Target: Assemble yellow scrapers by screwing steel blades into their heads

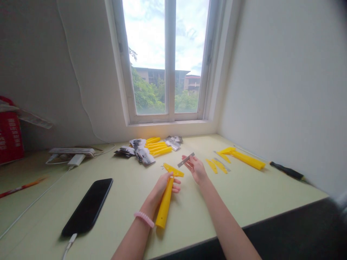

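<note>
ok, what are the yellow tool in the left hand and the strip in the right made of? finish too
Yellow tool in the left hand: likely moulded plastic, satin finish; even colour, soft highlights.
Flat strip in the right hand: probably bare metal, dull grey; thin with straight edges. Can't tell which metal.

I make out smooth yellow plastic on the long handle point(165, 206), grey metal on the flat blade point(185, 160), a glossy phone point(88, 206), a smooth tabletop point(195, 224) and, along its right edge, a plastic-looking black grip point(287, 171).
</note>
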`<state>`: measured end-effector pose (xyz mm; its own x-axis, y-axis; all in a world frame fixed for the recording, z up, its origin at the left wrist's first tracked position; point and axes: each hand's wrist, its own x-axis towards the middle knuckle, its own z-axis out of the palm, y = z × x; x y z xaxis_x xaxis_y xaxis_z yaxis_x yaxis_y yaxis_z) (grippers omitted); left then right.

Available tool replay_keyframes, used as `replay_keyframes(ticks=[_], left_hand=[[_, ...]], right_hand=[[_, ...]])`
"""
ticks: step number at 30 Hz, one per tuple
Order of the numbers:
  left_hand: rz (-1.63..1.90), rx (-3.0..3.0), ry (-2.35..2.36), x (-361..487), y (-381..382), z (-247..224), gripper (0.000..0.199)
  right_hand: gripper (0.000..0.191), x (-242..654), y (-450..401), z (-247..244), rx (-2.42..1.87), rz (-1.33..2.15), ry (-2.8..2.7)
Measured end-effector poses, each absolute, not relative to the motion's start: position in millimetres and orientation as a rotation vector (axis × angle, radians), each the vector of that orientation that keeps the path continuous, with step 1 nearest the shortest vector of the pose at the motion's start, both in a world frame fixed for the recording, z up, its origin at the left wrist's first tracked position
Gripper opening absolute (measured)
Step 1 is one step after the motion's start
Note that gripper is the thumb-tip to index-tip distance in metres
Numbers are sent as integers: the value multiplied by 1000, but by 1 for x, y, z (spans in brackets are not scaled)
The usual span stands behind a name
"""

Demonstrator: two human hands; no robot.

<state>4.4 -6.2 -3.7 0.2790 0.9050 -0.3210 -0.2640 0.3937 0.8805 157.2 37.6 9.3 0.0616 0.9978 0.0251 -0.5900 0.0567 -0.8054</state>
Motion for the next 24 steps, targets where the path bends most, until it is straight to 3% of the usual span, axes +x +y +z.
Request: replay_keyframes(ticks=[5, 12, 24], left_hand=[[918, 789, 968, 4, -7, -4, 31], [909, 829, 967, 5, -6, -6, 36], [881, 933, 949, 6, -6, -10, 33]], right_hand=[[18, 157, 39, 8, -730, 1392, -637], [8, 159, 37, 9, -713, 1421, -717], [14, 152, 32, 12, -772, 1460, -803]])
